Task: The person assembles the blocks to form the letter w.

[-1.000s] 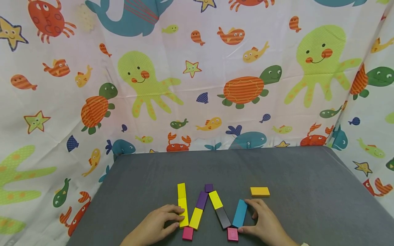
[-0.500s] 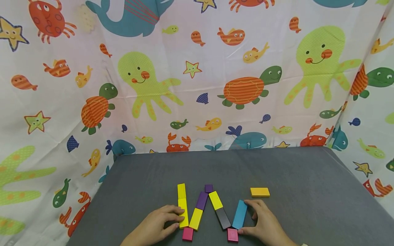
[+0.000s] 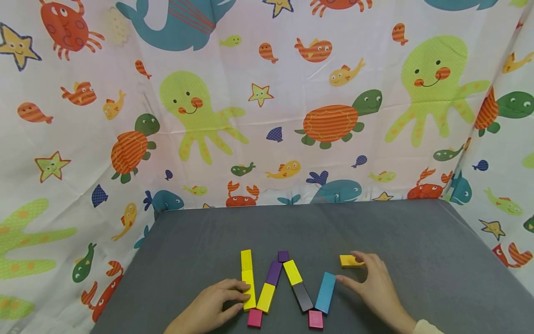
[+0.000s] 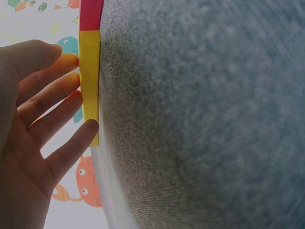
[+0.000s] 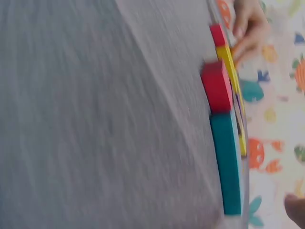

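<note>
Wooden blocks lie in a zigzag on the grey table. My left hand [image 3: 214,304] has its fingertips resting against the long yellow block [image 3: 249,290] of the left stroke. The left wrist view shows those fingers spread, touching the yellow block [image 4: 89,78] below a pink one [image 4: 90,15]. My right hand [image 3: 375,283] is beside the blue block [image 3: 325,292], thumb near its upper right edge but apart. Its forefinger reaches over a separate orange-yellow block [image 3: 348,261], covering its right end; whether they touch is unclear. The right wrist view is blurred, with the blue block [image 5: 226,162] visible.
The zigzag also has purple [image 3: 274,272], yellow [image 3: 265,298] and black [image 3: 302,296] blocks. Pink blocks [image 3: 255,318] sit at its two lower corners, a small purple one [image 3: 283,256] at the peak. A curtain [image 3: 288,65] with sea animals hangs behind the table.
My right hand has let go of the blue block and moved up and right to the orange-yellow block. The left hand and the laid blocks stay put.
</note>
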`<action>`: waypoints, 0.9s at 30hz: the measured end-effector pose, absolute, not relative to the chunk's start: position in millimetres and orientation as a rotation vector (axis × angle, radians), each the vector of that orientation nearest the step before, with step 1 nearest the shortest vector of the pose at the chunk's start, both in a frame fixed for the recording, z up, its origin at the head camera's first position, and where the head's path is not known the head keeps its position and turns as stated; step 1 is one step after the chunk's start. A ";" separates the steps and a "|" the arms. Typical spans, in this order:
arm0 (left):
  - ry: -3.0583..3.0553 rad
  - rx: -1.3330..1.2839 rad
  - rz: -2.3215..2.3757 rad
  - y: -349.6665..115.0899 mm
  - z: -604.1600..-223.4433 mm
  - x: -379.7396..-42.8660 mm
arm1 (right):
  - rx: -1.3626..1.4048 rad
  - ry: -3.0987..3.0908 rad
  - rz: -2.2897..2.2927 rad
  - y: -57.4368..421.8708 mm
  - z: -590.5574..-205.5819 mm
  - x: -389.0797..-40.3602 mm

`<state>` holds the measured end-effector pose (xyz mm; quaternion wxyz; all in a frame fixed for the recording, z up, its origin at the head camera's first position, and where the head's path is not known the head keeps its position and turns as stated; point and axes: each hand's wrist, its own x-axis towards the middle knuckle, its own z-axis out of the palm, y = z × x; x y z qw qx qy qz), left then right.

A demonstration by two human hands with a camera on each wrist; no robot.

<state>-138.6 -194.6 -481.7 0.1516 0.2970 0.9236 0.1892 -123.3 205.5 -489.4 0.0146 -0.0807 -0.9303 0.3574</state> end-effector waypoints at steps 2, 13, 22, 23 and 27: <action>2.648 0.847 0.545 -194.1 -481.0 -138.3 | -0.346 -2.836 1.131 213.5 -490.2 -127.1; 2.648 0.873 0.555 -192.7 -481.4 -140.4 | -0.604 -2.716 1.087 214.7 -516.1 -137.5; 2.654 0.865 0.552 -192.2 -479.3 -140.2 | -0.600 -2.711 1.036 209.5 -521.7 -143.8; 2.655 0.868 0.552 -192.1 -479.2 -140.3 | -0.592 -2.717 1.033 209.8 -522.1 -144.9; 2.653 0.871 0.558 -191.0 -479.3 -140.6 | -0.567 -2.734 1.035 212.6 -524.4 -148.4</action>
